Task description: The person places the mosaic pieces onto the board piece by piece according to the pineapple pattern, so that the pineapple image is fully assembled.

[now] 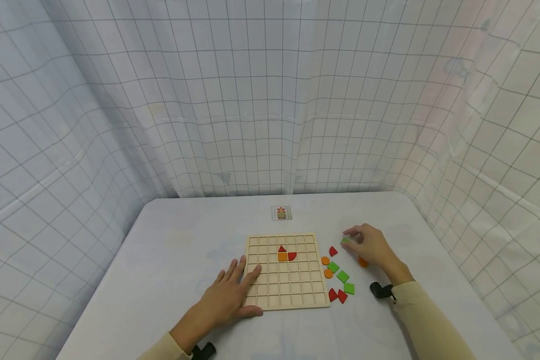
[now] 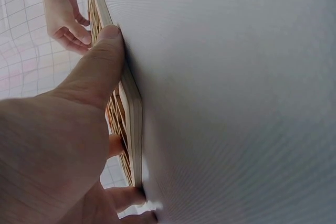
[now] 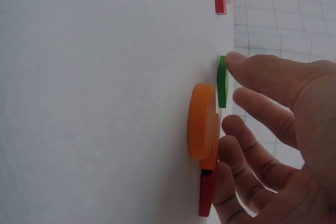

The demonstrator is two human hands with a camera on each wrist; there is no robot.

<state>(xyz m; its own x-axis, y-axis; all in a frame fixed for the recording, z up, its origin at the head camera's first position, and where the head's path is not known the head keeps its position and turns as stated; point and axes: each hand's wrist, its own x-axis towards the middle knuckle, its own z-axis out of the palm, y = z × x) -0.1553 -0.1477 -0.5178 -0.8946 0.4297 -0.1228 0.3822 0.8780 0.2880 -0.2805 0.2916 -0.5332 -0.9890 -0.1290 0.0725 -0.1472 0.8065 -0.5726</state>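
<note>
My left hand (image 1: 227, 295) lies with fingers spread over the left edge of a wooden grid board (image 1: 292, 295). Its thumb (image 2: 100, 61) rests along the board's near edge in the left wrist view. Over a green square tile (image 3: 222, 82), right of the board, my right hand (image 1: 371, 245) hovers with fingers loosely bent. The thumb tip touches that tile, while the index fingertip appears just above it. An orange square (image 1: 282, 257), a red triangle (image 1: 282, 249) and a red quarter-round tile (image 1: 292, 256) sit in the board's cells.
Loose tiles lie right of the board: several green squares (image 1: 343, 276), red wedge-shaped pieces (image 1: 333, 295) and orange discs (image 1: 328, 273). Another orange piece (image 1: 363, 262) is partly hidden by the right hand. A small picture card (image 1: 281, 213) lies behind the board. Gridded curtains (image 1: 252, 100) surround the table.
</note>
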